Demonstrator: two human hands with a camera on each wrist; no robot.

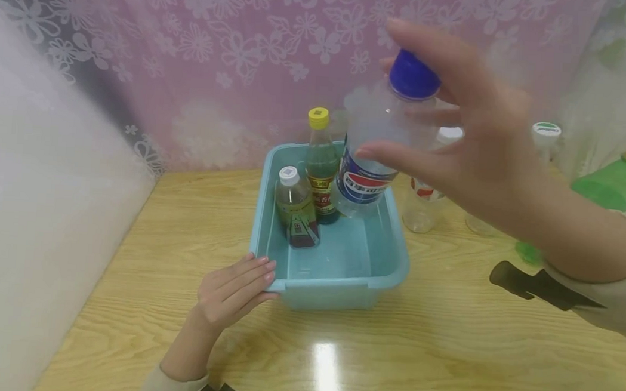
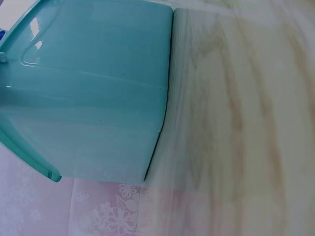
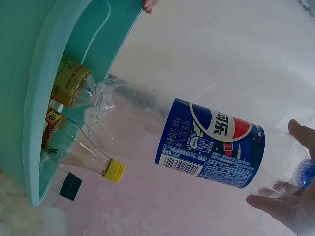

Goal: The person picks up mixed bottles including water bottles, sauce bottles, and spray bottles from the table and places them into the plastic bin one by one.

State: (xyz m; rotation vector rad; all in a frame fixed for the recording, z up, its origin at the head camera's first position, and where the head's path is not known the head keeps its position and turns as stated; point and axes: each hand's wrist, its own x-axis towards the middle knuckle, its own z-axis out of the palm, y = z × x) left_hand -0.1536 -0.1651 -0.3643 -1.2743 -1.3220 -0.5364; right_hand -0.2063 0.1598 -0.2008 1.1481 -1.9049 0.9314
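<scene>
My right hand point(image 1: 489, 128) holds a clear plastic Pepsi bottle point(image 1: 368, 178) near its blue cap point(image 1: 414, 76), thumb on one side and fingers on the other. The bottle is tilted, its base over the right back part of a light blue plastic tub point(image 1: 334, 280). My left hand point(image 1: 237, 289) grips the tub's near left corner, fingers over the rim. Inside the tub stand a white-capped bottle point(image 1: 298, 212) and a glass bottle with a yellow cap point(image 1: 319, 118). A dark green cap point(image 3: 70, 186) shows beside them in the right wrist view.
Right of the tub, a clear bottle with a red-marked label point(image 1: 423, 190), a bottle with a white-and-green cap point(image 1: 546, 131) and a green bottle point(image 1: 609, 184) stand partly behind my right arm. A pink flowered curtain point(image 1: 217, 82) backs the wooden table point(image 1: 182, 229).
</scene>
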